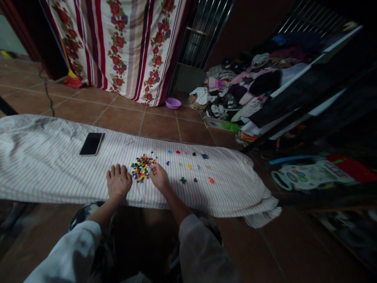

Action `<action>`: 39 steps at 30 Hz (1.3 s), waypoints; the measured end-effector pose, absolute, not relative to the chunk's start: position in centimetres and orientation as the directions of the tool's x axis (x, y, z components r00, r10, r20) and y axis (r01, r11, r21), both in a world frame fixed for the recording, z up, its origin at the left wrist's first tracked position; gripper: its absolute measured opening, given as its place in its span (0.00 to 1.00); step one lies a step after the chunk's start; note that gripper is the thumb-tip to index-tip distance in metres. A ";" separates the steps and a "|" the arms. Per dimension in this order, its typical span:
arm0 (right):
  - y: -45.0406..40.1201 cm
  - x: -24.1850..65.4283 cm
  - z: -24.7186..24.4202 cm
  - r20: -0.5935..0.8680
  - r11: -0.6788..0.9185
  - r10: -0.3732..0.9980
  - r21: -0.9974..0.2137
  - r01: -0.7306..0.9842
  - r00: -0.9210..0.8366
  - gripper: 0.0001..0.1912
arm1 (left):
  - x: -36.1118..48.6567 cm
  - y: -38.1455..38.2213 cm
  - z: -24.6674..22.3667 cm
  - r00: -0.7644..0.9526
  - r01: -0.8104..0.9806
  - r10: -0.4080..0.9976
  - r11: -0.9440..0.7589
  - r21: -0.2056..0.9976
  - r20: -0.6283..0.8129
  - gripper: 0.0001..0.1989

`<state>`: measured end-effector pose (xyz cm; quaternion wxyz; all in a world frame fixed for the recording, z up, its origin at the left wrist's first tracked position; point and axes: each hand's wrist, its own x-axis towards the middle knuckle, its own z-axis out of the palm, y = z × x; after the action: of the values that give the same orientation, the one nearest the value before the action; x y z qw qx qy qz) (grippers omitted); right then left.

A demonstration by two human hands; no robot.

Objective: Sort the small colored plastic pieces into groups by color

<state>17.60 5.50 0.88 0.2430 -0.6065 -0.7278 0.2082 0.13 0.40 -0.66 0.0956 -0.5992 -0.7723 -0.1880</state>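
Note:
A heap of tiny multicoloured pieces [143, 167], like small beads or blocks, lies on the striped cloth [59, 173]. My left hand [118, 181] rests flat just left of the heap, fingers stretched out and holding nothing. At the heap's right edge, my right hand [159, 177] has its fingertips pinched together; whatever is between them is too small to make out. Farther right, small same-coloured groups sit in rows, among them a yellow group [189, 166], a dark green group [183, 180], an orange group [211, 180] and a red group [178, 152].
A phone [91, 144] lies on the cloth to the left. Beyond, a floral curtain [118, 47] hangs down to the tiled floor, with a purple basin [173, 103] beside it. A pile of clothes [235, 86] fills the back right.

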 end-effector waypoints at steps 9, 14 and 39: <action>4.6 24.2 0.7 0.283 0.194 0.959 -0.631 0.751 -0.010 0.11 | 0.1 0.3 -0.5 -0.258 0.963 0.893 0.207 0.173 0.370 0.20; 4.3 29.2 0.3 0.361 0.168 0.930 -0.591 0.789 0.073 0.12 | 0.2 0.2 -0.5 -0.265 0.960 0.891 0.209 0.186 0.368 0.20; 1.5 33.1 -3.8 0.389 0.188 0.919 -0.571 0.799 0.062 0.18 | 0.4 0.2 -0.2 -0.263 0.963 0.895 0.223 0.152 0.360 0.21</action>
<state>33.11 1.49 -3.80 0.3632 -0.6317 -0.6799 0.0828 0.37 0.18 -0.20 0.0982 -0.5989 -0.7756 -0.1735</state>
